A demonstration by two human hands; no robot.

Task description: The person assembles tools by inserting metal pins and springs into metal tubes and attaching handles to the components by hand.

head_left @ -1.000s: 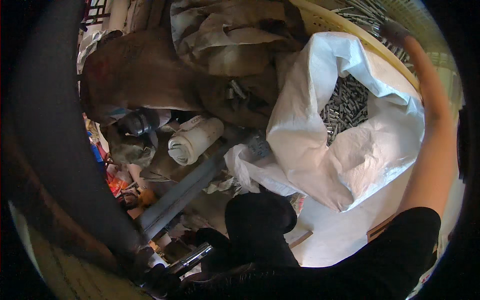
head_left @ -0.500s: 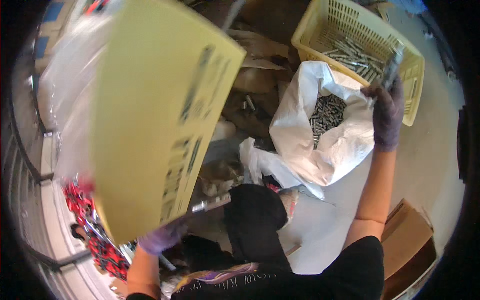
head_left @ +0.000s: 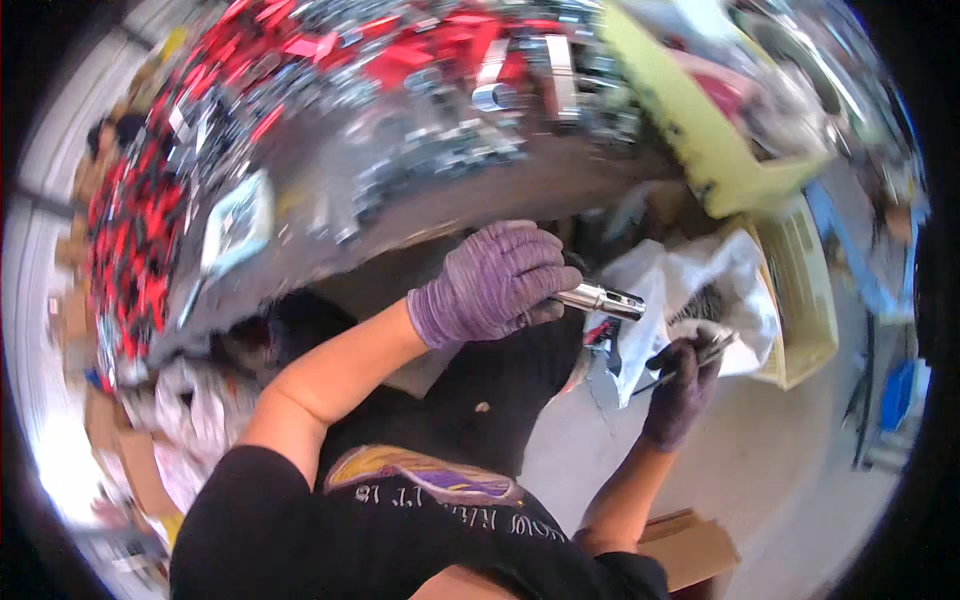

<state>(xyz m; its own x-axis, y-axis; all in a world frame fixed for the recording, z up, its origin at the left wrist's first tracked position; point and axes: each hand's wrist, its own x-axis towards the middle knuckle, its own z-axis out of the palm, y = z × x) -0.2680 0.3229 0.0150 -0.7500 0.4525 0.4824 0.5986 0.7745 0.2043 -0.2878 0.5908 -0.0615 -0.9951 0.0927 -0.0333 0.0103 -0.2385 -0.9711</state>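
A purple work glove covers my left hand (head_left: 495, 282), which is closed around a shiny metal tube (head_left: 612, 302) with a slot near its open end. The tube points right, toward a white sack (head_left: 645, 285). Small dark metal pins (head_left: 708, 303) show in the sack's mouth. My right hand (head_left: 682, 388), also gloved, is at the sack's near side. Its fingers are closed on slim metal pins (head_left: 716, 348), partly hidden and blurred. Just beyond the sack stands a yellow plastic crate (head_left: 815, 325).
Across the far side runs a workbench (head_left: 420, 225) heaped with red parts (head_left: 400, 65) and silver metal parts. A small pale tray (head_left: 240, 222) sits on it. A yellow bin (head_left: 690, 120) stands at its right end. An open cardboard box (head_left: 690, 550) is on the floor near my right arm.
The view has swung to the workbench, and the large yellow box panel by my left hand is out of sight. My left hand now shows the metal tube. My right hand has come down from the crate.
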